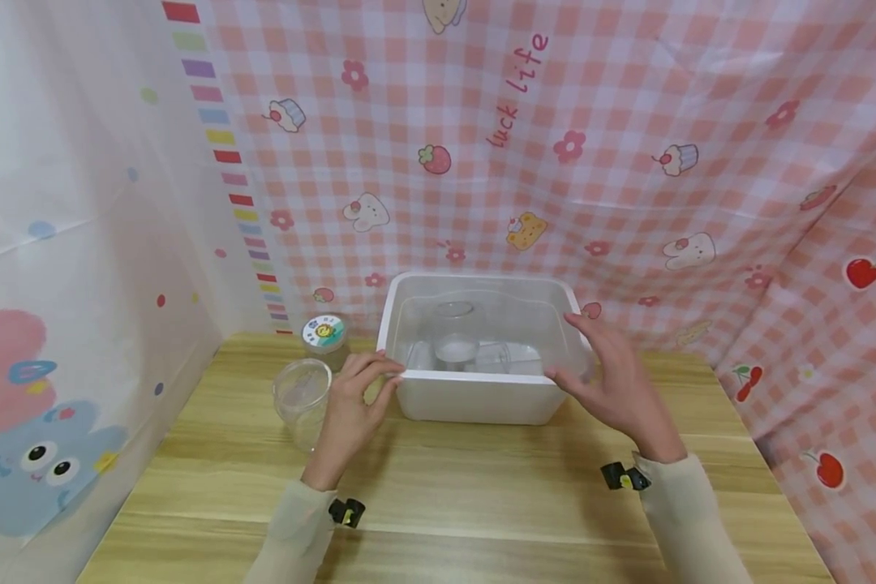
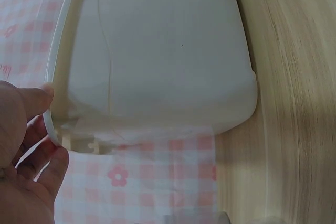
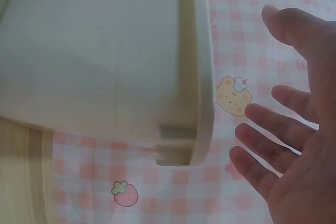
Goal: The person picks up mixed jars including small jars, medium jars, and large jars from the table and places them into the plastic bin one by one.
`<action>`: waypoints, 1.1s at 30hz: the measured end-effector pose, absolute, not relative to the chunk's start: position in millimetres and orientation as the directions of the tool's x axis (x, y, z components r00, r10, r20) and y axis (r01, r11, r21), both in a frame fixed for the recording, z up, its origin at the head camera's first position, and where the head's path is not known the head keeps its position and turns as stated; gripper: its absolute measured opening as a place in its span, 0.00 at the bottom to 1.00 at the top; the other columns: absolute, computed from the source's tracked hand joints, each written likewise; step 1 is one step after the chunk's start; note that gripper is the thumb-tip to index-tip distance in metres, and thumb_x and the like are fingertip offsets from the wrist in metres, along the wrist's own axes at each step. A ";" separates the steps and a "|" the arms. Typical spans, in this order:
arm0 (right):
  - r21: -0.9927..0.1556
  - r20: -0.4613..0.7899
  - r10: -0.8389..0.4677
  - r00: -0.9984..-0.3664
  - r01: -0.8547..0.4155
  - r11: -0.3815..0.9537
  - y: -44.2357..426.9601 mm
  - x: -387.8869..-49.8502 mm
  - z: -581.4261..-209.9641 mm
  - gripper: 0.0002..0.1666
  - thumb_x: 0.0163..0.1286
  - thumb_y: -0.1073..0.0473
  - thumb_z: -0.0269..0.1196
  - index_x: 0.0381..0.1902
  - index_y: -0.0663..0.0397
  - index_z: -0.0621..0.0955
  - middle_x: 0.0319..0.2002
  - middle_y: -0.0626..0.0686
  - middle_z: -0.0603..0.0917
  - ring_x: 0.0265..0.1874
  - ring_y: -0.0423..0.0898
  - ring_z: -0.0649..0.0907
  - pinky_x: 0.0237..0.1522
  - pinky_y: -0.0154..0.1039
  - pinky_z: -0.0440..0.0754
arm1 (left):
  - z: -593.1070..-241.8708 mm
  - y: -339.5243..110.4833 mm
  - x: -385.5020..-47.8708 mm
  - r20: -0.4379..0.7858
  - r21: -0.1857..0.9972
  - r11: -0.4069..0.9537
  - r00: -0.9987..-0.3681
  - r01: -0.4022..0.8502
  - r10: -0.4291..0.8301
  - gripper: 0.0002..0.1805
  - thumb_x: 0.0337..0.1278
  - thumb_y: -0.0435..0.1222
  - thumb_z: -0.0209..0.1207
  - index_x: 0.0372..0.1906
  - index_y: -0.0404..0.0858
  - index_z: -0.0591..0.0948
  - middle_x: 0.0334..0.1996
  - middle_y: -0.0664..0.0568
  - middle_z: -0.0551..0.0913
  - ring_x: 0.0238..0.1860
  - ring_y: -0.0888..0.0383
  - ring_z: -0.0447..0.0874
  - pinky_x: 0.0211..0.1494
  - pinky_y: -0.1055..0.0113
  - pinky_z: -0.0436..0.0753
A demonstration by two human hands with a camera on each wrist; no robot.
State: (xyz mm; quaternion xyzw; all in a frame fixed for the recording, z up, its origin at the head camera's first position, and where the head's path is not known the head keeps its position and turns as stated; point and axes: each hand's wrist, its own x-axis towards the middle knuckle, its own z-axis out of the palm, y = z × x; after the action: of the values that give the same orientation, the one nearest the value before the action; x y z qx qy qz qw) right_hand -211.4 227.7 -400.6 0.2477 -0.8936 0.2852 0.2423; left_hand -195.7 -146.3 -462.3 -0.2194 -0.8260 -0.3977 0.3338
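White bin (image 1: 482, 399) mouth-up, long axis seemingly left-to-right

In the head view, we read the words "luck life" (image 1: 517, 89), printed in reddish-pink, rounded handwritten-style letters on the pink-and-white checked fabric hanging (image 1: 613, 73) behind the table. The line climbs obliquely from lower left to upper right, "luck" standing below "life". In the right wrist view, we make out "lu" on the same fabric, the remainder being hidden; in the left wrist view, we find only a lettering fragment at the left edge. On the round white-and-teal lid (image 1: 324, 333) of a clear jar (image 1: 336, 358), we note printed marks too small to read.
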 end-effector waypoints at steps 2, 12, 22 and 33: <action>-0.405 0.571 -0.296 -0.765 -0.577 0.709 227.5 -207.7 -404.8 0.45 0.55 0.57 0.80 0.69 0.56 0.75 0.64 0.62 0.80 0.66 0.61 0.76 0.67 0.63 0.73 | -462.5 -146.5 -195.6 0.727 0.509 0.587 -0.679 0.630 0.098 0.08 0.56 0.29 0.72 0.41 0.39 0.89 0.44 0.48 0.88 0.56 0.45 0.82 0.66 0.57 0.80; -0.406 0.576 -0.257 -0.776 -0.545 0.734 221.6 -190.3 -423.6 0.37 0.56 0.58 0.79 0.64 0.54 0.80 0.62 0.58 0.82 0.61 0.56 0.80 0.60 0.59 0.83 | -463.2 -145.8 -195.8 0.727 0.516 0.586 -0.682 0.624 0.086 0.08 0.56 0.29 0.72 0.41 0.39 0.89 0.44 0.49 0.88 0.57 0.45 0.83 0.65 0.56 0.81; -0.334 0.655 -0.242 -0.716 -0.561 0.757 215.9 -183.6 -439.1 0.21 0.55 0.59 0.80 0.47 0.56 0.87 0.48 0.52 0.88 0.48 0.50 0.83 0.49 0.50 0.85 | -464.3 -145.5 -195.9 0.728 0.513 0.594 -0.681 0.620 0.082 0.08 0.56 0.29 0.72 0.41 0.40 0.89 0.44 0.48 0.88 0.57 0.45 0.83 0.65 0.55 0.81; -0.337 0.719 -0.197 -0.667 -0.582 0.740 213.0 -184.4 -445.7 0.13 0.56 0.64 0.78 0.40 0.56 0.89 0.41 0.50 0.88 0.43 0.47 0.81 0.44 0.31 0.77 | -464.3 -146.5 -195.8 0.714 0.526 0.592 -0.695 0.611 0.083 0.08 0.58 0.30 0.71 0.42 0.40 0.89 0.45 0.48 0.88 0.58 0.46 0.82 0.66 0.56 0.81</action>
State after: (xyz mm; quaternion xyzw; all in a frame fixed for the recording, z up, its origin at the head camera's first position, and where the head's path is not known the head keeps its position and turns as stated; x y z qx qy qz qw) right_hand -184.4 213.0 -445.7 0.2242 -0.8682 0.2820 0.3412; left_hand -195.8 -146.5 -464.3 -0.2095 -0.8289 -0.4004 0.3297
